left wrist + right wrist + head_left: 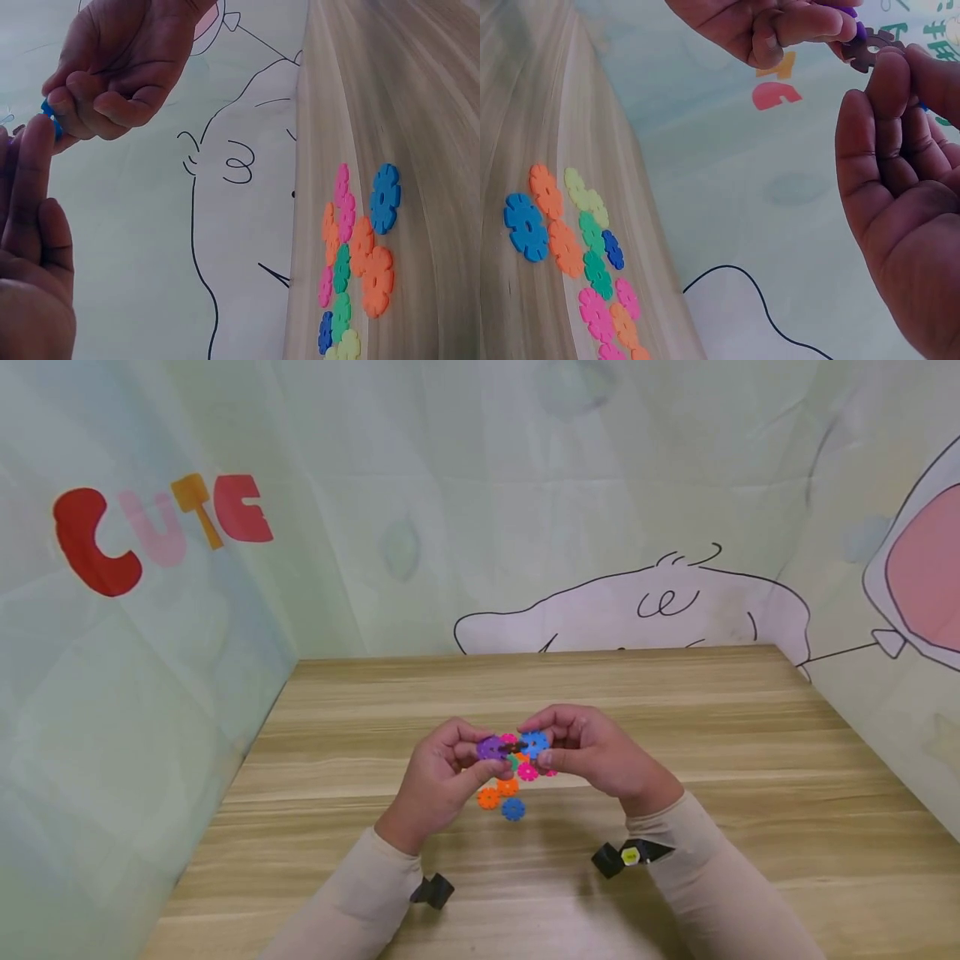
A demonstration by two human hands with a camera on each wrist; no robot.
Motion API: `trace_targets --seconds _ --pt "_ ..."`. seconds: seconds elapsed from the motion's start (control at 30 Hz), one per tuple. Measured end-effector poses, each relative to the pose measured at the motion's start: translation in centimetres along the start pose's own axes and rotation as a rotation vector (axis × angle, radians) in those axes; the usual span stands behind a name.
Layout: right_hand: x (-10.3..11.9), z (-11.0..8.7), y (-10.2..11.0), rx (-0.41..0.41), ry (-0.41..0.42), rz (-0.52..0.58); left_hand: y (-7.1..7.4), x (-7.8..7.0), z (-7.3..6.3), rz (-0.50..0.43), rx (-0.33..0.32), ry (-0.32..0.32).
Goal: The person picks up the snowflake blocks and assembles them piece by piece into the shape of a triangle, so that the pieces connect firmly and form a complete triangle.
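Observation:
Above the table, my left hand [438, 777] pinches a purple notched plastic disc [491, 748] between thumb and fingers. My right hand [600, 752] grips a blue notched disc [535, 744] the same way. A brown notched disc [861, 55] stands edge-on between the two, meeting the purple one in the right wrist view. Its join with the blue disc is hidden behind my right fingertips. In the left wrist view only a sliver of the blue disc [51, 118] shows between the hands.
Flat on the wooden table [360, 710] lie loose notched discs: a blue one [513, 809] nearest me, orange ones [566, 248], pink ones [595, 315], green ones [598, 274], pale yellow ones [575, 187] and a dark blue one [613, 250]. A printed cloth [375, 485] hangs behind the table.

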State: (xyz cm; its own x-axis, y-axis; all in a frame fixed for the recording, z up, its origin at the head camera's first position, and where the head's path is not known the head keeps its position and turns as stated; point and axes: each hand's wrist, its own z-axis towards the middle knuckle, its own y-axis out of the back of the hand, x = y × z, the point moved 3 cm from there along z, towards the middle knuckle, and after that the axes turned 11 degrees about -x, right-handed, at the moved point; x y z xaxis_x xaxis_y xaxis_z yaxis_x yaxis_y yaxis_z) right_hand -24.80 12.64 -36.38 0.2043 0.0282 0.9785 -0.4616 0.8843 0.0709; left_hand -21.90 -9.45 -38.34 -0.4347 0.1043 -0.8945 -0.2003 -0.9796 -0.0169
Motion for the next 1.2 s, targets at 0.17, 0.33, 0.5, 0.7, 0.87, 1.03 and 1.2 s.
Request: trace_targets --seconds 0.17,0.33,0.5,0.7,0.87,1.03,1.2 --pt "-0.1 0.2 -0.3 -0.044 -0.008 -0.012 0.2 0.1 0.1 0.024 -0.045 -0.036" --pt "-0.3 0.4 -0.7 -0.066 0.003 -0.03 0.2 0.2 0.2 0.067 -0.094 -0.055" --pt "-0.2 0.3 -0.8 -0.091 0.011 -0.054 0.1 0.4 0.2 0.107 -0.124 -0.065" --pt "-0.5 0.3 -1.7 -0.065 0.05 -0.009 -0.2 0.6 0.1 0.103 -0.079 -0.079" --pt "-1.0 0.6 -2.1 -0.022 0.039 0.008 -0.4 1.0 0.0 0.182 -0.074 0.001" --pt "-1.9 0.9 -1.4 -0.051 0.016 -0.115 -0.3 1.2 0.1 0.213 -0.102 0.062" --pt "-4.1 1.5 -0.9 -0.024 -0.028 -0.403 -0.2 1.0 0.2 0.197 -0.119 0.071"
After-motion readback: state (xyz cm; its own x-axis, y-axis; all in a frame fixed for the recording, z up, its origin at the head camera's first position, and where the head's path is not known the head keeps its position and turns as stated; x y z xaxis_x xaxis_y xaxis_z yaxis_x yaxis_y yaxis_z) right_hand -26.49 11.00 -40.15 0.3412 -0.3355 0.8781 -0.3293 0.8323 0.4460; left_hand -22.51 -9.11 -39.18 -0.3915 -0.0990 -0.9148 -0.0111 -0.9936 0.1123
